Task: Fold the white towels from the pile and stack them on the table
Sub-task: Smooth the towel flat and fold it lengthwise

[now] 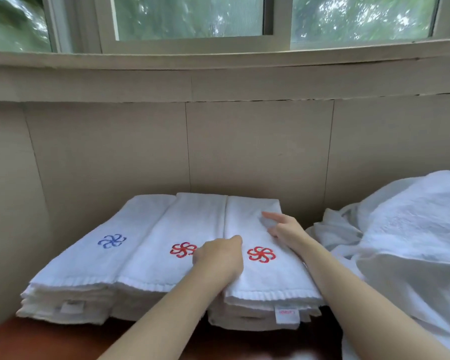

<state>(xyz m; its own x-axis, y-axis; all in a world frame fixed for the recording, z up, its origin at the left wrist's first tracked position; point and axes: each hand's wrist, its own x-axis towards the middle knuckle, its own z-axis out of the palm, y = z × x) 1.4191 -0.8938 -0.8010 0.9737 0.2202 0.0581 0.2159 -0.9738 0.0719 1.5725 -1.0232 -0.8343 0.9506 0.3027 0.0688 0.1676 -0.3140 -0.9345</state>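
Loose towel pile [413, 229] is lying just right of the right stack [265, 281]. Two more folded stacks [130, 255] are sitting left of it, all on the table [24, 341]. Your left hand [218, 258] is resting at the right stack's left edge, fingers curled down; can't tell whether they're gripping cloth. Your right hand [286, 229] is touching its far right part, index finger [270, 215] straight on the towel, other fingers loosely bent, holding nothing.
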